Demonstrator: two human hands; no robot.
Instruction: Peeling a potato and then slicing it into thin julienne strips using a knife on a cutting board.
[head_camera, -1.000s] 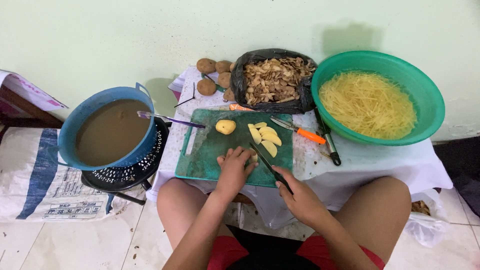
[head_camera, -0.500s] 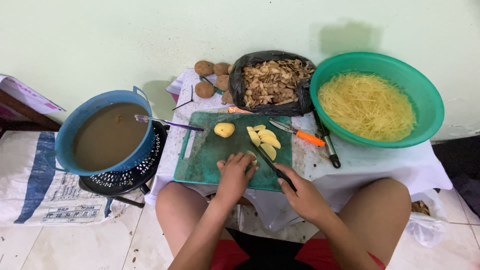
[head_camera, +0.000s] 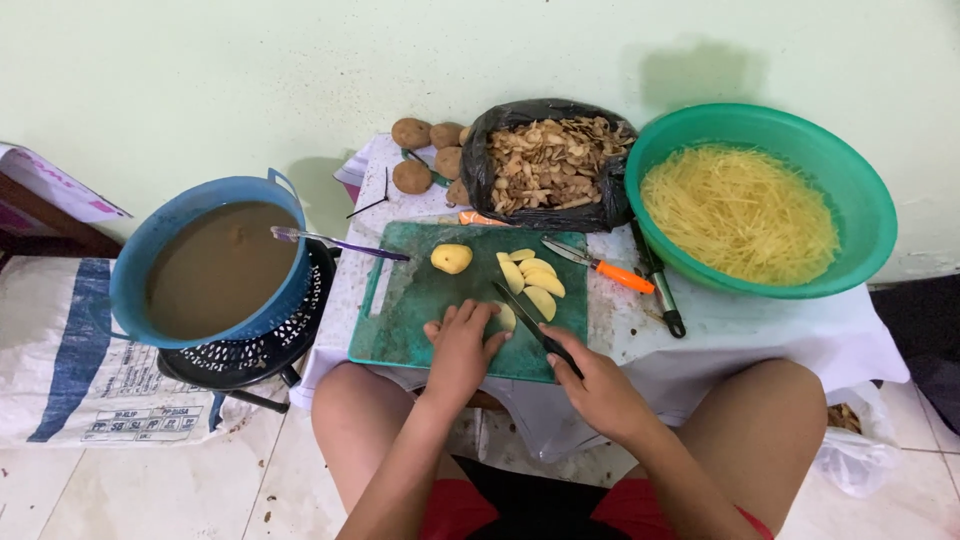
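Note:
My left hand (head_camera: 462, 345) presses down on a peeled potato piece (head_camera: 507, 316) near the front of the green cutting board (head_camera: 405, 305). My right hand (head_camera: 598, 385) grips a dark-handled knife (head_camera: 530, 322) whose blade rests against that piece. Several cut yellow slices (head_camera: 530, 275) lie just beyond the blade. A peeled potato half (head_camera: 451, 258) sits at the board's far side.
A green bowl of shredded potato (head_camera: 745, 210) stands at right, a black bag of peels (head_camera: 550, 165) behind the board, unpeeled potatoes (head_camera: 425, 150) beside it. An orange-handled knife (head_camera: 600, 266) and a dark tool (head_camera: 660, 285) lie right. A blue tub of brown water (head_camera: 215, 265) sits left on a black stool.
The knife has stayed at the potato piece under my left hand, shifting slightly. The view has moved a little; the slices and bowls stay put.

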